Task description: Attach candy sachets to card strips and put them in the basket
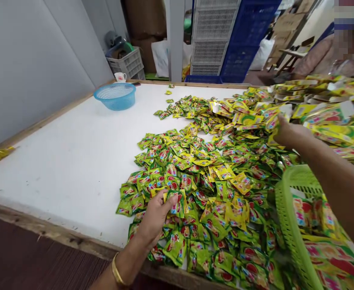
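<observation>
A small bundle of glossy green-and-yellow plastic sachets is in the person's left hand, above the near part of a wide spread of loose green-and-yellow printed sachets. The left fingers are closed on the bundle, thumb across the front (a gold-coloured bangle circles that wrist). The right hand reaches out to a heap of flat yellow-and-green printed cardboard cartons with white flaps. Its fingers are bent, close together, at a carton's flap; whether they have hold of it I cannot tell.

The step in hand looks like gathering, sachets on one side and a carton on the other. The next move would seem to call for a firm left grip and the right fingers parting one carton from its neighbours.

Below the right forearm stands a light-green plastic basket with more cartons inside. The white tabletop, edged in wood, carries all this; toward its far left corner sits a round light-blue plastic basket, a white mug just behind it. Across the cartons, at the far right, is another person.
</observation>
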The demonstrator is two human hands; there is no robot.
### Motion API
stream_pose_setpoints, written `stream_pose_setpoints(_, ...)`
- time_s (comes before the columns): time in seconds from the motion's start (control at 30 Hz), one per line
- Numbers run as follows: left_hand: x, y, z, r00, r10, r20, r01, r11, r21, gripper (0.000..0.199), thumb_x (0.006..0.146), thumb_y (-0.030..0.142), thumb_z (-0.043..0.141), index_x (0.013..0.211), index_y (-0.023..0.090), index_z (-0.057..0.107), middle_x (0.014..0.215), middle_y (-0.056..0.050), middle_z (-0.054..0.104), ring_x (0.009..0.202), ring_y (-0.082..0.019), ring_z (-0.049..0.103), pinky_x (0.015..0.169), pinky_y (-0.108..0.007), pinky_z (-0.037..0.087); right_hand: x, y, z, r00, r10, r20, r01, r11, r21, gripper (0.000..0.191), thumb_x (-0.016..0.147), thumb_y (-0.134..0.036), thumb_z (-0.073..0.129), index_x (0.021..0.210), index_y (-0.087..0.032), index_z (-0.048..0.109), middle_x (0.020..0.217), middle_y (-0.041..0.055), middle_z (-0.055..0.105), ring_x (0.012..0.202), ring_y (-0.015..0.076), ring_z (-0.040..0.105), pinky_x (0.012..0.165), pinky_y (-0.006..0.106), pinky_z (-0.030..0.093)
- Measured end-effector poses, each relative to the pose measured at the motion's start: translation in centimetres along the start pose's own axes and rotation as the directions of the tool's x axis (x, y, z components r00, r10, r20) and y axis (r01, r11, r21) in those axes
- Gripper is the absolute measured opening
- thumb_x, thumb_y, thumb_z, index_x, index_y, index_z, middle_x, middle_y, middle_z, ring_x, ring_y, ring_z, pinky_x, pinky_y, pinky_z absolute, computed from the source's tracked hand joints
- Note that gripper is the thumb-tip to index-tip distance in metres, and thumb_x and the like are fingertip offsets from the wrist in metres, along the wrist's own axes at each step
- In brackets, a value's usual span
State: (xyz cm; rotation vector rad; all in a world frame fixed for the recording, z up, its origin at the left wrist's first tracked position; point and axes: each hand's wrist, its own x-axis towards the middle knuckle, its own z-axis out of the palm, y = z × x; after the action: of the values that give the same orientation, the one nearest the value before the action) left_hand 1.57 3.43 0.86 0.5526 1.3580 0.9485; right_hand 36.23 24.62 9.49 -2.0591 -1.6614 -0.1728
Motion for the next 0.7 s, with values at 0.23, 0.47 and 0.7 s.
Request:
stream_pose_setpoints(0.23,0.0,1.0,-1.3,0.989,0.147,-0.003,-0.147,0.989,0.004,0.046,0.061,0.049,0.073,0.089,0.019,0.054,0.075,0.004,0.055,0.06,-0.009,0.052,0.044,-0.018,0.043,-18.0,-9.9,-2.7,0.805,-0.475,0.355,0.579,0.757,-0.301,0.08,0.078,-0.003,0.044,0.147,-0.033,0.014,0.114,0.0181,0.062,0.061,0.0166,0.063,0.053,0.027,0.042)
stream_pose_setpoints(0.47,0.0,0.0,-1.7,0.969,0.234,-0.072,-0.236,0.972,-0.014,0.048,0.059,0.046,0.076,0.093,0.019,0.054,0.069,0.005,0.052,0.054,-0.008,0.05,0.04,-0.017,0.041,-28.3,-10.8,1.5,0.695,-0.588,0.414,0.689,0.708,-0.152,0.059,0.086,-0.022,0.052,0.141,-0.029,0.032,0.134,0.0145,0.049,0.104,0.0259,0.055,0.071,0.035,0.049)
stream_pose_setpoints(0.7,0.9,-0.9,-2.1,0.936,0.329,-0.127,-0.322,0.944,0.077,0.049,0.064,0.046,0.071,0.1,0.017,0.054,0.07,0.004,0.053,0.055,-0.01,0.05,0.044,-0.019,0.04,-27.0,-12.5,2.2,0.784,-0.469,0.406,0.544,0.835,-0.086,0.037,0.081,-0.04,0.061,0.109,-0.016,0.058,0.11,0.0148,0.061,0.103,0.0298,0.054,0.083,0.042,0.04)
